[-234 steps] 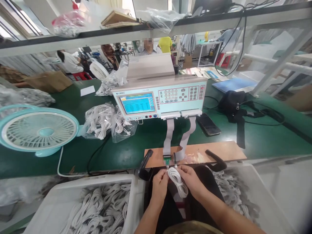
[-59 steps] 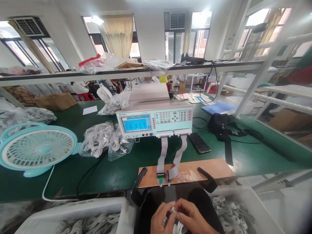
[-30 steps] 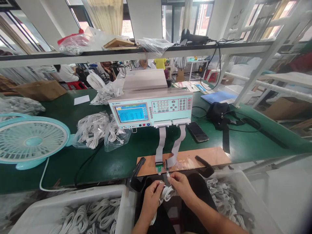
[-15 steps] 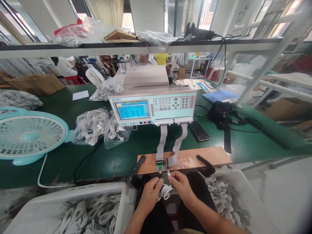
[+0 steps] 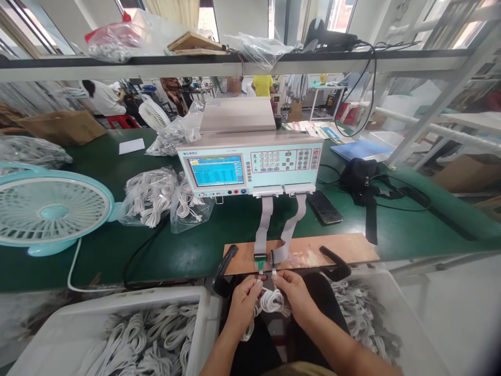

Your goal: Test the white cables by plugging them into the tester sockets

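The fingertips of the left hand [image 5: 243, 302] pinch one end of a coiled white cable [image 5: 272, 301], just below the metal plug on a small green circuit board [image 5: 260, 262]. The right hand [image 5: 295, 295] grips the cable's other end between thumb and forefinger, right under the tip of the second ribbon lead; whether either end is seated is too small to tell. The coil hangs between the two hands, over the dark-clothed lap, and more white loops dangle beneath the left palm.

Beyond the fingertips, a wooden strip [image 5: 340, 248] lies along the bench edge, with a black clamp handle [image 5: 225, 271] towards its left end and another [image 5: 335, 262] towards its right. Two flat grey ribbon cables [image 5: 263, 224] run up from there to the front of a benchtop tester [image 5: 287, 180] with a lit blue screen [image 5: 218, 171].

A smartphone [image 5: 324, 207] lies to the tester's right, near a black strapped bag [image 5: 358, 177]. To its left are clear bags of white cables [image 5: 151, 196] and a turquoise fan [image 5: 55, 211]. White bins [image 5: 204, 303] of coiled cables flank the lap, below the green bench top [image 5: 180, 261].
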Tool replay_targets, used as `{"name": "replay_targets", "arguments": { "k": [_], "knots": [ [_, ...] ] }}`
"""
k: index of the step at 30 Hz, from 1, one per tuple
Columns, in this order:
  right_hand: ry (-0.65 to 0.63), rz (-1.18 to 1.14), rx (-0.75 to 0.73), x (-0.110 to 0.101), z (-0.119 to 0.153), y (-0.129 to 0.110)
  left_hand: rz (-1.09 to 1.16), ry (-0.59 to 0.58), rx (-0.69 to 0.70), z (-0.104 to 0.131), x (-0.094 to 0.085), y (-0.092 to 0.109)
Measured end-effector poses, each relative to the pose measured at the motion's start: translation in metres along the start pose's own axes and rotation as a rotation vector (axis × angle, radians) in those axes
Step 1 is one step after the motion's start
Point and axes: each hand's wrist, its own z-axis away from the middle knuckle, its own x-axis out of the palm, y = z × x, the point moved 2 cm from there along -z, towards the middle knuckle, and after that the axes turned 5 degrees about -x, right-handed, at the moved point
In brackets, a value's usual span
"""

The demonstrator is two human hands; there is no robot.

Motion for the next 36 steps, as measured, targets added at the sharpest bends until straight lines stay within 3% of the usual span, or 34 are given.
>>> {"name": "replay_targets", "arguments": {
  "k": [5,15,28,36],
  "knots": [
    [-0.054,0.013,-0.003,0.0,0.0,-0.002,-0.019,0.096,0.038,-0.003,0.006,-0.003],
    [-0.077,-0.025,-0.001,0.003,0.003,-0.006,0.158,0.189,0.005,0.001,0.021,-0.012],
    [-0.091,-0.017,-0.016,0.001,0.001,-0.004,0.307,0.187,-0.011,0.001,0.027,-0.016],
    [-0.101,0.033,-0.055,0.002,0.001,-0.002,0.222,0.209,-0.017,-0.001,0.024,-0.015]
  ]
}}
